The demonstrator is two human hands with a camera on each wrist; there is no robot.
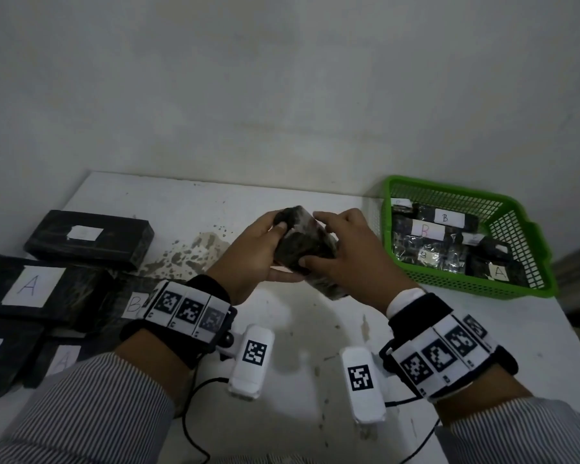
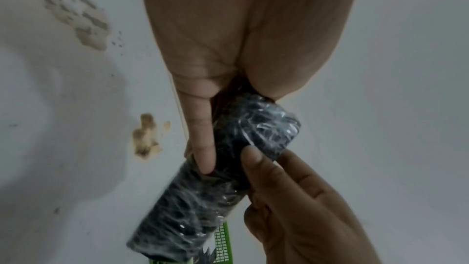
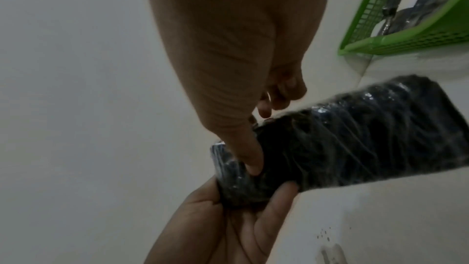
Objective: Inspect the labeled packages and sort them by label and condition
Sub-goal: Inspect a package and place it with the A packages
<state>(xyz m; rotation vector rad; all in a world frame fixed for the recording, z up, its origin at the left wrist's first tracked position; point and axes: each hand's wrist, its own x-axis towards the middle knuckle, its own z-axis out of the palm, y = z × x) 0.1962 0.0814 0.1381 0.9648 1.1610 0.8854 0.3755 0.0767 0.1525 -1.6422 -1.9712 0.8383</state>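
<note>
A black package (image 1: 302, 252) wrapped in shiny clear film is held above the middle of the white table (image 1: 295, 333), tilted, one end up and away from me. My left hand (image 1: 258, 259) grips its left end, thumb on top. My right hand (image 1: 345, 262) grips its right side, thumb underneath. In the left wrist view the package (image 2: 193, 204) runs down from my left hand (image 2: 215, 79), and my right hand's fingers (image 2: 291, 198) touch its end. From the right wrist, the package (image 3: 368, 138) sits between my right hand (image 3: 228, 67) and left hand (image 3: 228, 228). No label on it shows.
A green mesh basket (image 1: 449, 289) at the right back corner holds several wrapped packages labelled B (image 1: 444, 217) and A (image 1: 499, 272). On the left lie several black packages, one labelled A (image 1: 31, 286), one B (image 1: 133, 304). The tabletop has a chipped patch (image 1: 198, 249).
</note>
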